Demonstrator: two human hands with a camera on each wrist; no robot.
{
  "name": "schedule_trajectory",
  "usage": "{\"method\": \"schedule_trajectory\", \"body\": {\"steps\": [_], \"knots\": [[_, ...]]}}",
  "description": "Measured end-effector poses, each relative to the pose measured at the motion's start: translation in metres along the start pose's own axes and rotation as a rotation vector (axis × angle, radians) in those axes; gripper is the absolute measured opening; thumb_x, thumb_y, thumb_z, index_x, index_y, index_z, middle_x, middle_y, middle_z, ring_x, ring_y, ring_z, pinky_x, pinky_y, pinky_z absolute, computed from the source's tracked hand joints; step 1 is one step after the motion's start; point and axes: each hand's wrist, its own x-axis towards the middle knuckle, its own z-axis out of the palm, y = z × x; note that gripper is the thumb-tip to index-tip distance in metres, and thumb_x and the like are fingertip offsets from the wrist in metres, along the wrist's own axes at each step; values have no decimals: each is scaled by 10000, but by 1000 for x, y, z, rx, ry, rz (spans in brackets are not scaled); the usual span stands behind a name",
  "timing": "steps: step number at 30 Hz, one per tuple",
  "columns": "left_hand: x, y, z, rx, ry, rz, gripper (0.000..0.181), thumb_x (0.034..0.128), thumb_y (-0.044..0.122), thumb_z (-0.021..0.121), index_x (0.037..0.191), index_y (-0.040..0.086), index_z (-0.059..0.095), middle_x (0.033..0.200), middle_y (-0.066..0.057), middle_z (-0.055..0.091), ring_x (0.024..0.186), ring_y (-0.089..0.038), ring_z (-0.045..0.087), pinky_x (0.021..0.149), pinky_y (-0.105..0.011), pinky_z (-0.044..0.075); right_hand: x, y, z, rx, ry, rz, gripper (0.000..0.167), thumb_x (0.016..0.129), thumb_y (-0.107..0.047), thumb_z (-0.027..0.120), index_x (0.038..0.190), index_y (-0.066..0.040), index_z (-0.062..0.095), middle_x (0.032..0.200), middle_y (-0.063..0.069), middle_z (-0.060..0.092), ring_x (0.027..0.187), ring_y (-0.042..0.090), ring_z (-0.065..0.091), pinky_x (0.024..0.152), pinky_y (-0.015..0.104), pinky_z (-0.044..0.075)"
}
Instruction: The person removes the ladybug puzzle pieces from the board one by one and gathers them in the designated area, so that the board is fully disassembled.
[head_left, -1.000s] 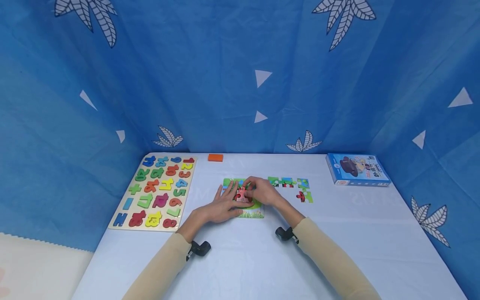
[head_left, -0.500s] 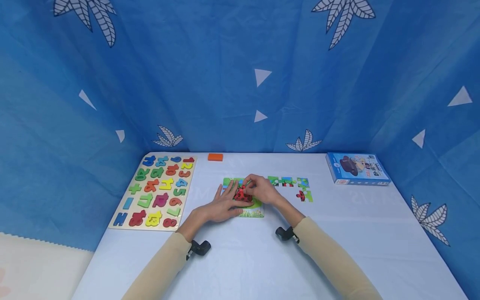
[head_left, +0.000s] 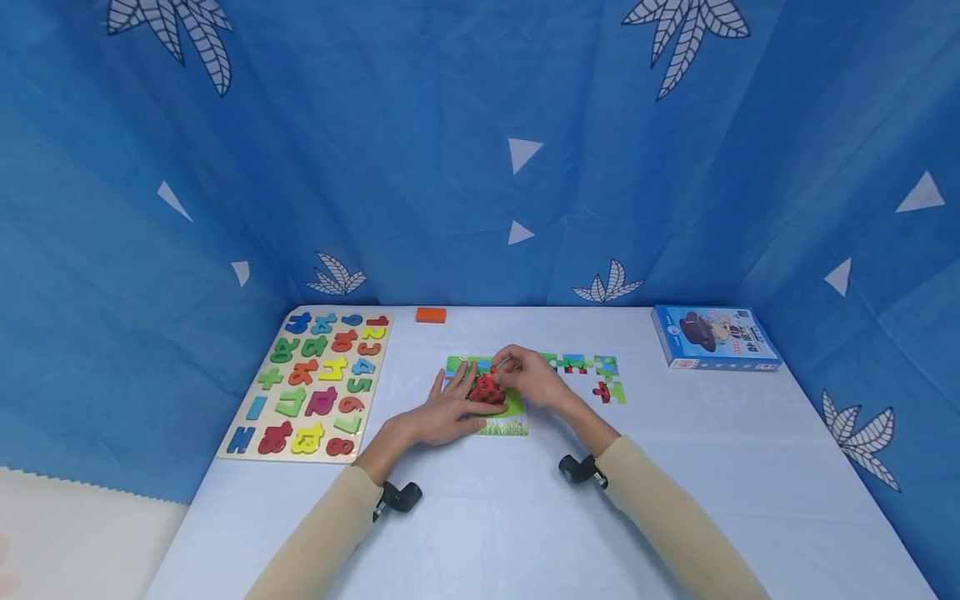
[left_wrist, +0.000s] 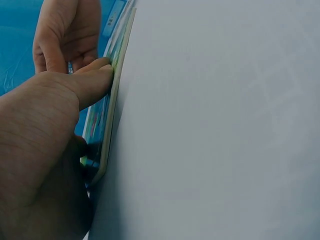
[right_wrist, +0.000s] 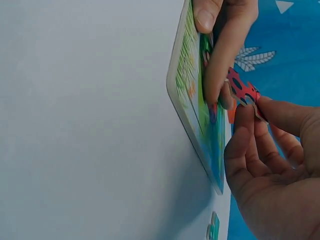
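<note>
A jigsaw board [head_left: 504,429] with a grassy ladybug picture lies mid-table. My left hand [head_left: 442,412] rests on it with fingers spread and nearly straight, hiding its left part. Above the board, my right hand [head_left: 534,379] pinches a red, dark-spotted jigsaw piece [right_wrist: 243,90] between thumb and fingers. In the right wrist view that piece is tilted and held clear of the board's surface. Right of the board lie several loose jigsaw pieces [head_left: 574,364], including a green and red pair [head_left: 615,393].
A wooden number board [head_left: 300,383] with colourful numerals stands at the left. An orange block [head_left: 431,315] sits near the table's back edge. At the back right lies a blue box [head_left: 716,339]. Blue curtains [head_left: 450,167] close in the back and sides.
My right hand has shifted slightly right and away from the board's middle, with the red piece tilting in its fingers. The left hand keeps its place.
</note>
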Motion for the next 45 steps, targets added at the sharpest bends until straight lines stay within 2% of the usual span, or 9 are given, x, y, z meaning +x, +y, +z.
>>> {"method": "schedule_trajectory", "body": {"steps": [9, 15, 20, 25, 30, 35, 40, 45], "knots": [[1, -1, 0, -4, -10, -11, 401, 1061, 467, 447, 1459, 507, 466, 1679, -166, -102, 1526, -360, -181, 1161, -667, -112, -10, 7, -26, 6, 32, 18, 209, 982, -197, 653, 1184, -146, 653, 977, 64, 697, 843, 275, 692, 730, 423, 555], [1, -1, 1, -11, -6, -8, 398, 1061, 465, 447, 1456, 513, 468, 1680, -159, -106, 1528, -355, -179, 1159, -662, -124, -17, 7, -44, -9, 50, 70, 215, 975, -187, 659, 1184, -139, 655, 1015, 88, 692, 887, 327, 682, 763, 466, 550], [1, -1, 0, -20, -7, -7, 396, 1062, 456, 452, 1453, 511, 473, 1681, -157, -102, 1529, -361, -174, 1159, -659, -130, -22, 9, -57, -49, 71, 98, 222, 954, -182, 668, 1172, -139, 656, 1001, 83, 696, 883, 294, 690, 758, 435, 543], [1, -1, 0, -13, -5, -11, 395, 1061, 457, 452, 1451, 514, 474, 1683, -151, -96, 1531, -360, -166, 1161, -658, -127, -28, 15, -70, -68, 68, 107, 239, 957, -202, 682, 1183, -128, 651, 1022, 79, 692, 868, 237, 698, 767, 455, 539], [1, -2, 1, -6, -2, -8, 397, 1060, 456, 455, 1453, 507, 475, 1683, -152, -95, 1532, -357, -166, 1164, -653, -128, -35, 19, -83, -91, 75, 134, 224, 963, -177, 664, 1182, -131, 652, 1025, 91, 676, 896, 301, 683, 772, 468, 527], [1, -2, 1, -7, 1, -6, 397, 1061, 451, 457, 1455, 493, 483, 1683, -157, -89, 1533, -353, -165, 1163, -657, -123, -39, 23, -93, -116, 76, 161, 232, 962, -196, 670, 1186, -141, 650, 1038, 94, 671, 922, 331, 675, 762, 445, 529], [0, -2, 0, -9, -3, 1, 399, 1061, 447, 458, 1456, 495, 479, 1682, -155, -92, 1533, -360, -161, 1164, -661, -116, -43, 29, -100, -116, 59, 179, 236, 966, -177, 662, 1192, -112, 645, 1025, 114, 658, 888, 309, 673, 692, 397, 511], [0, 0, 0, -11, -4, 4, 398, 1061, 440, 462, 1456, 479, 491, 1682, -159, -84, 1534, -367, -152, 1164, -663, -111, -46, 35, -106, -150, 47, 186, 235, 967, -174, 658, 1190, -101, 647, 1016, 101, 670, 872, 250, 677, 736, 365, 515]]}}
